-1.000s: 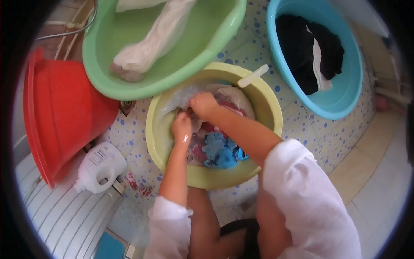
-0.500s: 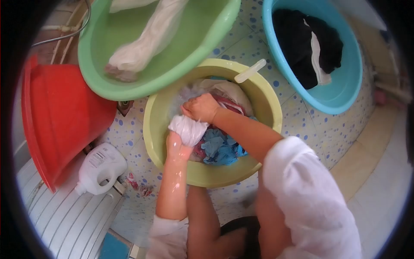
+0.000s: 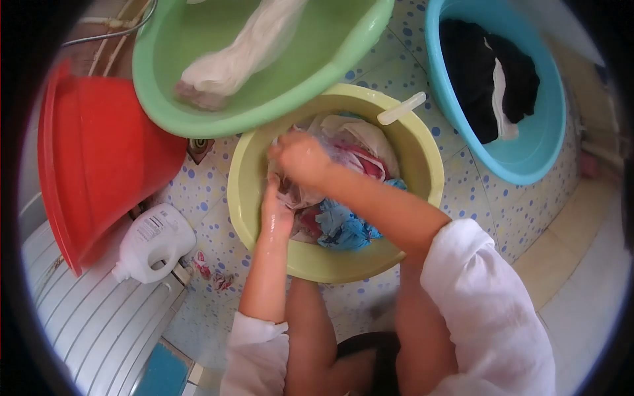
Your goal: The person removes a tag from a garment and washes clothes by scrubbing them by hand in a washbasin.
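Note:
Over the yellow basin point(image 3: 333, 270), my right hand point(image 3: 300, 157) is closed on a wet, pale cloth, blurred by motion. Just below it, my left hand point(image 3: 276, 208) holds the lower part of the same cloth point(image 3: 300, 195), its fingers partly hidden behind the fabric. Beneath both hands, the basin holds wet laundry: a blue cloth point(image 3: 347, 224) at the near side, and a cream cloth point(image 3: 373, 142) with dark red fabric beside it farther back. A whitish plastic handle point(image 3: 403, 108) rests across the basin's far right rim.
A green basin point(image 3: 218, 125) with water and a long white garment point(image 3: 244, 56) adjoins the yellow one. At right, a blue basin point(image 3: 456, 125) holds black clothing point(image 3: 489, 86). A red tub point(image 3: 109, 158) leans at left above a white detergent jug point(image 3: 155, 241). The floor is dotted tile.
The white cloth, bunched between my hands before, now hangs looser and lower. My right hand has shifted slightly, and the whole view has moved a little.

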Tool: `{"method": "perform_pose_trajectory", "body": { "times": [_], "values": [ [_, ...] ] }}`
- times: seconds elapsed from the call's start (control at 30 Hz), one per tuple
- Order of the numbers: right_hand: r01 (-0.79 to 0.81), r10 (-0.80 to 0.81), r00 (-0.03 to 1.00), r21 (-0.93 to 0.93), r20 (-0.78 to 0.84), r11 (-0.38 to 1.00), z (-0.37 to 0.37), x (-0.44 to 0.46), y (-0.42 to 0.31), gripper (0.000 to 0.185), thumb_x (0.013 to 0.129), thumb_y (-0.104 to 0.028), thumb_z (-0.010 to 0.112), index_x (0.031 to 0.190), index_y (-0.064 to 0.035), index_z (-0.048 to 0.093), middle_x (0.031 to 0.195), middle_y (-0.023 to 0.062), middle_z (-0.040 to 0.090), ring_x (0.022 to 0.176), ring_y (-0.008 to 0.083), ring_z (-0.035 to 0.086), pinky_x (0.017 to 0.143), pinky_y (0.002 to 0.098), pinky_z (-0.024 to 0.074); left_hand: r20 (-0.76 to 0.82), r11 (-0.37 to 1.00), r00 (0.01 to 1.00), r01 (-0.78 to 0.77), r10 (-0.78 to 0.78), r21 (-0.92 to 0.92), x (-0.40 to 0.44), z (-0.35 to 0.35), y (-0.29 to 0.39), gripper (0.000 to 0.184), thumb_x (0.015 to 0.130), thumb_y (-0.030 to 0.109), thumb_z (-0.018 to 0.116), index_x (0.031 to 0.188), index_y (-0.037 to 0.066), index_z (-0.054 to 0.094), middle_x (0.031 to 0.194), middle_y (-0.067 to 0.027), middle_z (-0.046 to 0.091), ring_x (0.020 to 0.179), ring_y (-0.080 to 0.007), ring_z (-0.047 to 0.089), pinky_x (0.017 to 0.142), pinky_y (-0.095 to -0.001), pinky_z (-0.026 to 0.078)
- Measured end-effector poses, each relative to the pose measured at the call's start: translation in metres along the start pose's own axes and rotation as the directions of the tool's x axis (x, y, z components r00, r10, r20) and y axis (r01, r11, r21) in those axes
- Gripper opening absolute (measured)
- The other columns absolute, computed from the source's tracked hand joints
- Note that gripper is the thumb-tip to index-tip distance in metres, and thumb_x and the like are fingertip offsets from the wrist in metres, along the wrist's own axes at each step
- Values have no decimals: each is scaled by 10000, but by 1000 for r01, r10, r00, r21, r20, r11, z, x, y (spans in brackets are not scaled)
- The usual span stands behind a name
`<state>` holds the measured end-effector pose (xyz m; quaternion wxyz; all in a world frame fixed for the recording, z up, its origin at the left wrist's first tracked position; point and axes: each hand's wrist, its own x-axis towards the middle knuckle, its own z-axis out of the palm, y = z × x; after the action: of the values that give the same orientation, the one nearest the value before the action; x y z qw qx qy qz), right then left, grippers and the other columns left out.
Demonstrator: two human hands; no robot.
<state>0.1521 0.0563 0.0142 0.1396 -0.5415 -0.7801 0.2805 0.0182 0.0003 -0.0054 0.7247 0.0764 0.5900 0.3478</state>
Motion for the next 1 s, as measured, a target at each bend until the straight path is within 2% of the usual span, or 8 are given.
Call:
{"method": "perform_pose_trajectory", "body": {
  "times": [0.17, 0.27, 0.37, 0.43, 0.57, 0.7, 0.77, 1.0],
  "values": [
    [-239, 239, 971, -8, -20, 971, 42, 12, 64, 222, 736, -182, 598, 929, -74, 614, 931, 134, 607, 836, 263, 581, 690, 321, 469, -128, 981, 989, -50, 75, 190, 50, -24, -22, 594, 909, 439, 402, 1295, -10, 358, 1276, -141, 435, 1151, -244, 454, 951, -361, 375],
    [-473, 315, 877, 766, 363, 435, 21, -3, 88, 286, 749, -110, 578, 1034, -87, 565, 944, 139, 613, 871, 252, 588, 719, 341, 464, -88, 997, 996, -10, 17, 79, 31, -8, 3, 642, 906, 470, 380, 1279, -52, 364, 1277, -160, 435, 1137, -245, 471, 927, -353, 396],
    [-575, 463, 798, 718, 386, 392, 8, -20, 101, 397, 706, -34, 567, 1090, -120, 511, 875, 148, 628, 860, 231, 611, 704, 336, 475, -173, 980, 985, 54, -20, 193, 40, -10, 13, 621, 909, 470, 353, 1318, 3, 331, 1312, -175, 387, 1174, -271, 426, 944, -394, 368],
    [-78, 170, 955, 343, -245, 936, 36, -30, 106, 362, 736, -95, 575, 1087, -143, 497, 813, 140, 639, 802, 228, 634, 643, 328, 487, -266, 944, 960, 161, -82, 288, 41, -9, 14, 607, 903, 451, 368, 1378, 101, 227, 1372, -161, 293, 1247, -287, 316, 968, -471, 310],
    [-397, 430, 883, -189, 190, 898, 23, -18, 63, 253, 805, -283, 536, 1001, -125, 545, 880, 142, 641, 814, 295, 628, 662, 393, 494, -352, 920, 895, -136, 272, 367, -33, 35, 1, 628, 885, 453, 426, 1371, 136, 186, 1380, -137, 265, 1240, -299, 316, 923, -500, 362],
    [-456, 500, 849, -239, 173, 857, 36, 0, 59, 195, 773, -258, 568, 873, -92, 589, 902, 143, 622, 829, 320, 607, 663, 402, 494, -245, 974, 946, 189, -214, -121, -27, 39, 16, 721, 845, 512, 461, 1389, 282, 47, 1422, -134, 108, 1279, -403, 177, 913, -629, 291],
    [-201, 241, 923, 159, -299, 967, 15, -20, 30, 174, 711, -213, 609, 798, -62, 608, 950, 136, 588, 848, 316, 584, 659, 394, 493, -135, 933, 944, 264, -302, -246, -21, 39, 28, 754, 836, 580, 416, 1391, 330, -29, 1431, -132, 78, 1291, -422, 133, 922, -681, 229],
    [412, -174, 896, 620, -408, 668, 6, -73, -100, 131, 648, -154, 616, 712, -76, 533, 721, 76, 561, 690, 264, 573, 618, 371, 480, 249, 937, 958, 213, -143, -278, -23, 17, 29, 492, 896, 434, 386, 1213, 63, 448, 1151, -117, 519, 1115, -271, 473, 959, -394, 373]
  ]
}}
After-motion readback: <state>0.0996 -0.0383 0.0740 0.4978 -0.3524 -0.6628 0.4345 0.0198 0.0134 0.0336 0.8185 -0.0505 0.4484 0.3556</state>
